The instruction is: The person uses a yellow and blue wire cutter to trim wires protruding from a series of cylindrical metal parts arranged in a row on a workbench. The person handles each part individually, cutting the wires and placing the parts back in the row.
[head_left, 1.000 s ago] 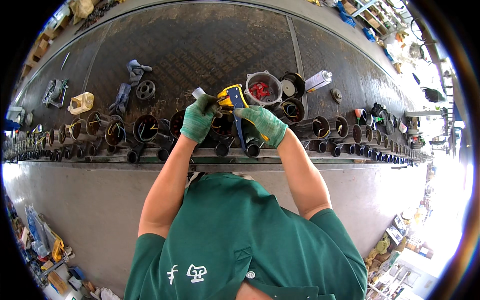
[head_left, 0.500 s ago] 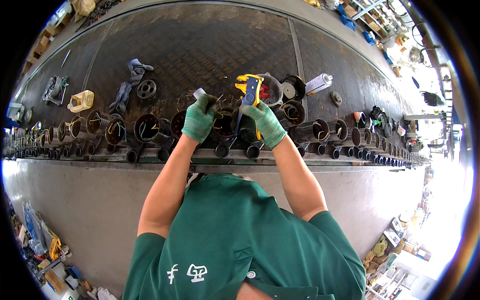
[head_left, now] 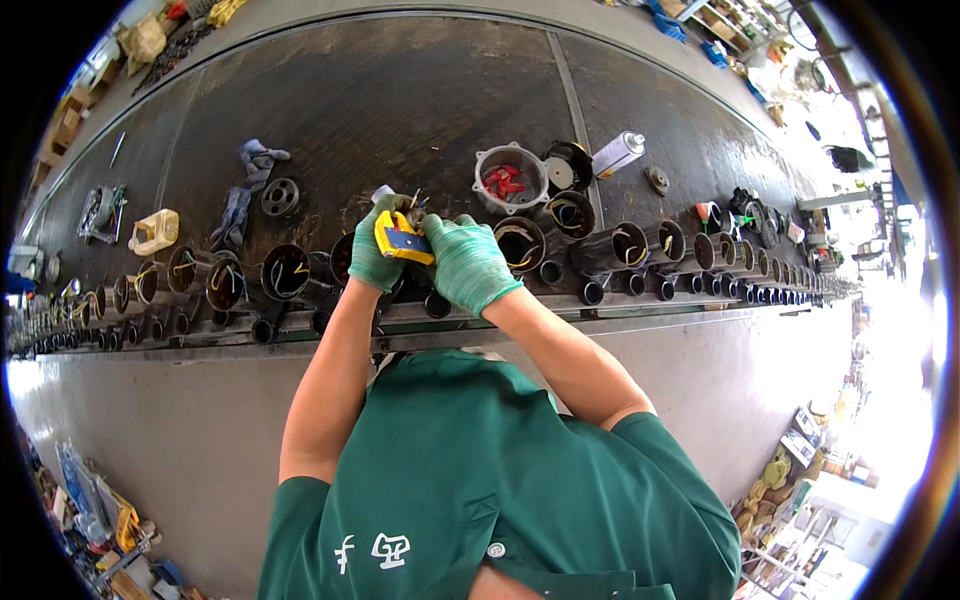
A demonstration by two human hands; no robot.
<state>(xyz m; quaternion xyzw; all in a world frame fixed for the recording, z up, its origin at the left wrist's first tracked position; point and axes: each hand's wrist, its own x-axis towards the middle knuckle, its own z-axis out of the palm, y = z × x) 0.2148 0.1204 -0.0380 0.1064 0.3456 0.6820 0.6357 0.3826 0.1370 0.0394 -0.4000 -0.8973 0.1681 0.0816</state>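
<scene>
Yellow-and-blue pliers (head_left: 405,241), up between two green-gloved hands, over the near edge of the dark counter (head_left: 370,110). Long axis of the visible part: slantwise, upper left to lower right, nearer level than upright. Broad yellow part at the upper-left end, blue panel in the middle, yellow strip along the lower edge. Which end bites: cannot tell, handles not made out.

Left hand (head_left: 372,262): fingers bent, pliers lying across its inner side. Right hand (head_left: 466,264): back uppermost, fingers bent toward the left hand, edge close against the pliers' lower-right end. Which of the two bears the tool, cannot tell. Thin wire ends (head_left: 418,197) near both sets of fingertips; grip on them unclear. Small white piece (head_left: 381,193) by the left fingertips.

Around: row of dark cylinders with wires inside, one (head_left: 520,243) just right of the right hand. Beyond it, grey metal housing (head_left: 482,186) holding red pieces (head_left: 502,181); spray can (head_left: 619,155) tilted, farther right.
</scene>
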